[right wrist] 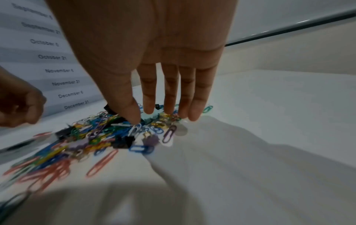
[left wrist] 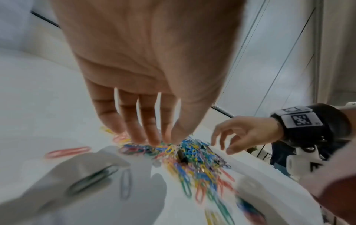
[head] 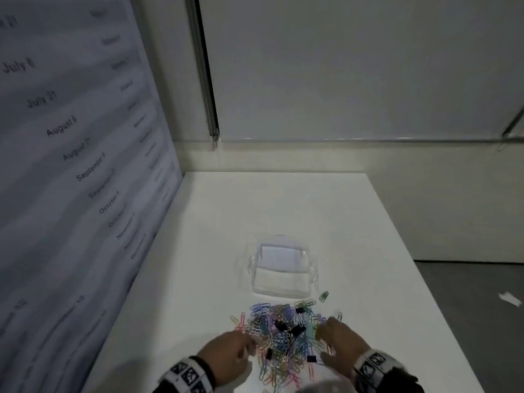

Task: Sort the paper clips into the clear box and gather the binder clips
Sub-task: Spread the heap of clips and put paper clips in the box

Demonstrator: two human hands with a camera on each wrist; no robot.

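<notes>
A heap of coloured paper clips [head: 279, 340] lies near the table's front edge, with several small black binder clips [head: 281, 326] mixed in. The clear box [head: 283, 275] sits open just behind the heap, and I see nothing inside it. My left hand [head: 249, 343] reaches into the heap's left side, its straight fingertips [left wrist: 152, 139] touching the clips [left wrist: 192, 153]. My right hand [head: 323, 336] hovers over the right side with its fingers [right wrist: 193, 112] extended and the thumb down on the clips [right wrist: 108, 134]. A black binder clip [right wrist: 123, 142] lies below that thumb. Neither hand holds anything.
A banner printed with dates [head: 71, 165] stands along the table's left edge. The white table [head: 269, 208] stretches back to a wall, and its right edge drops to the floor. A stray green clip [head: 323, 295] lies beside the box, and a pink clip [left wrist: 67, 151] sits left of the heap.
</notes>
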